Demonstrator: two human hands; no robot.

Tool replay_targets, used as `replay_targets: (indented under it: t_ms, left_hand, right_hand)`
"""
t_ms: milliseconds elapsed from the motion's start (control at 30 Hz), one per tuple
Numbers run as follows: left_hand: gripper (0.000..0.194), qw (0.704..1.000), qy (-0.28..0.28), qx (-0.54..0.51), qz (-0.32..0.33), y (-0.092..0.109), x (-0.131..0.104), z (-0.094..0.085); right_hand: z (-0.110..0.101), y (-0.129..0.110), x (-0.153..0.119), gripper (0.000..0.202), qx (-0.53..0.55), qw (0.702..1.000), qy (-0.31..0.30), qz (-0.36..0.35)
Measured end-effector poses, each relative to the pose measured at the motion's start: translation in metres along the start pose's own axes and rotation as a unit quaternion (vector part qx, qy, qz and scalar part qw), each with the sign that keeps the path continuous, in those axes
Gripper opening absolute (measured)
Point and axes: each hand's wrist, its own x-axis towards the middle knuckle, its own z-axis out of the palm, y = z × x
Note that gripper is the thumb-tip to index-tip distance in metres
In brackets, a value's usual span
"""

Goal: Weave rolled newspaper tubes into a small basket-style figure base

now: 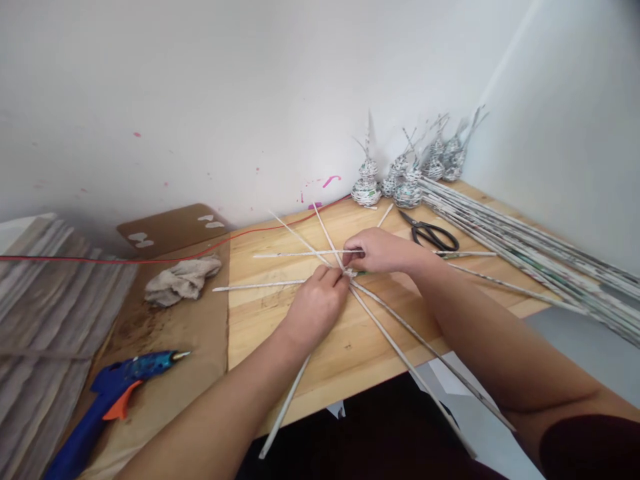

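Note:
Several thin rolled-paper sticks point(390, 333) cross one another and fan out like spokes over the wooden table. My left hand point(320, 300) presses with bent fingers on the sticks just left of their crossing point. Right beside it, my right hand point(377, 250) pinches a paper stick point(295, 253) that runs out level to the left. The crossing point point(349, 272) shows between the hands as a small whitish knot, partly covered by fingers.
Black scissors point(434, 235) lie behind my right forearm. A bundle of paper sticks point(515, 240) stretches along the right, near woven gourd-shaped pieces point(367, 183). At left are a blue glue gun point(115, 387), a rag point(183, 281), cardboard point(200, 340) and stacked paper point(40, 320). A red cord point(240, 232) runs behind.

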Motion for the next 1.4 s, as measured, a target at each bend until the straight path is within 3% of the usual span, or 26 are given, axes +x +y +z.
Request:
replay_targets:
  t_ms: [767, 900, 1100, 1400]
  left_hand:
    - [0.021, 0.999, 0.034, -0.013, 0.017, -0.001, -0.0054, 0.0069]
    - [0.022, 1.0, -0.009, -0.007, 0.009, 0.0017, -0.0037, 0.0029]
    - [0.023, 0.998, -0.054, -0.001, -0.01, 0.0056, -0.0016, -0.0017]
    - [0.027, 0.998, -0.066, 0.003, -0.015, 0.0027, -0.0027, 0.0036]
  right_hand:
    - [-0.0029, 0.0007, -0.0025, 0.008, 0.035, 0.998, -0.045, -0.027]
    - [-0.0022, 0.001, -0.0012, 0.011, 0.044, 0.998, -0.053, 0.001]
    - [0.0029, -0.0037, 0.0034, 0.026, 0.04, 0.995, 0.012, 0.092]
    - [0.0025, 0.0021, 0.0061, 0.025, 0.078, 0.993, -0.024, 0.088]
